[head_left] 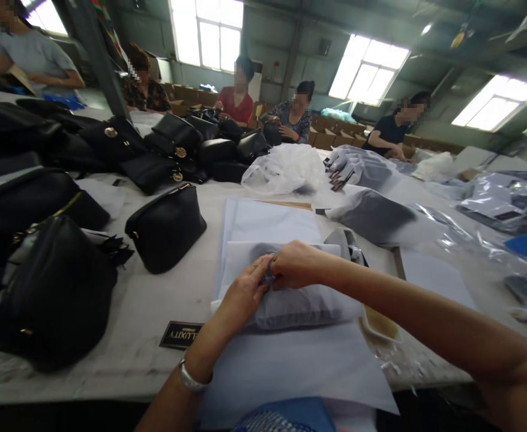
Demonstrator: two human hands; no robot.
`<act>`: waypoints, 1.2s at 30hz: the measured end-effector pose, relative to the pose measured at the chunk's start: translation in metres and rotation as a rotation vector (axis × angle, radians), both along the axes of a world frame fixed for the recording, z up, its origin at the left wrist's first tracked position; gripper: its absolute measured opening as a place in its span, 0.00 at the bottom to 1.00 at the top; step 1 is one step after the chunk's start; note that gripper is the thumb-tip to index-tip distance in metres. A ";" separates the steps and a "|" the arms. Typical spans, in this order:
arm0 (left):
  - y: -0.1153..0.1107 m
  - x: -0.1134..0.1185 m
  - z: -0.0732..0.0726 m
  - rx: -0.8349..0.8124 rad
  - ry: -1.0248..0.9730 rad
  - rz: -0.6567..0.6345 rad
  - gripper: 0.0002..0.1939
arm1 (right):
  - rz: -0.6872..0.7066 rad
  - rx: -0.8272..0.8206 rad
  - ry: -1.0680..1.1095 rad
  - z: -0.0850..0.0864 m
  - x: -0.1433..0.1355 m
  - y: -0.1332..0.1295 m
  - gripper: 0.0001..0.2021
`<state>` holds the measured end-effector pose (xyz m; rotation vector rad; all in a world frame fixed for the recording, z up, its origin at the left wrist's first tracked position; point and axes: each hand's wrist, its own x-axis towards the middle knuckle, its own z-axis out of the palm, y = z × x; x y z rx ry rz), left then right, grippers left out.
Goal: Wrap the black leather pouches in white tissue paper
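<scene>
Two bare hands meet over a grey wrapped bundle [302,311], which lies on white paper at the middle of the near table edge. The right hand [297,264] has its fingers curled in narrow, pinching the wrap at the bundle's upper left part. The left hand [245,288] (bracelet on that wrist) lays its fingers nearly straight and close together against the same spot; whether they grip or only press, cannot tell, as the tips are partly hidden. For good work here, the left should press lightly and flat while the right works the wrap in small pinches, since a hard tug would probably crease or tear it. Best to bear evenly, so the bundle doesn't skid on the loose paper. Loose sheets [270,216] lie beyond it, a printed card [180,336] beside the left forearm, a black bag [167,228] to the left, a shallow tray [383,324] near the right forearm. Co-workers' hands are well apart, across the table [141,306].
</scene>
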<state>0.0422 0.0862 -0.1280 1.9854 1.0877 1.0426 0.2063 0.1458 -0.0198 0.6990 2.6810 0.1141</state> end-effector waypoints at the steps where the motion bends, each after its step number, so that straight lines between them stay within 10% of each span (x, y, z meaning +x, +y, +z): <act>1: 0.000 0.000 -0.001 -0.003 -0.012 0.004 0.37 | -0.008 0.011 -0.016 0.000 -0.003 0.001 0.13; 15: -0.005 0.000 -0.001 0.030 0.006 0.047 0.38 | -0.356 0.077 0.204 -0.006 0.021 0.012 0.34; 22: -0.011 0.000 0.014 0.078 0.114 0.049 0.30 | -0.645 0.193 0.579 -0.020 0.079 0.006 0.10; 28: -0.016 0.030 0.033 0.348 0.256 0.220 0.23 | -0.346 0.141 0.772 -0.050 0.111 -0.073 0.26; 32: -0.010 0.054 0.014 0.411 0.555 0.137 0.36 | -0.283 0.106 0.665 -0.082 0.115 -0.102 0.47; 36: -0.003 0.058 -0.003 0.355 0.649 0.096 0.36 | -0.330 0.102 0.634 -0.105 0.113 -0.102 0.44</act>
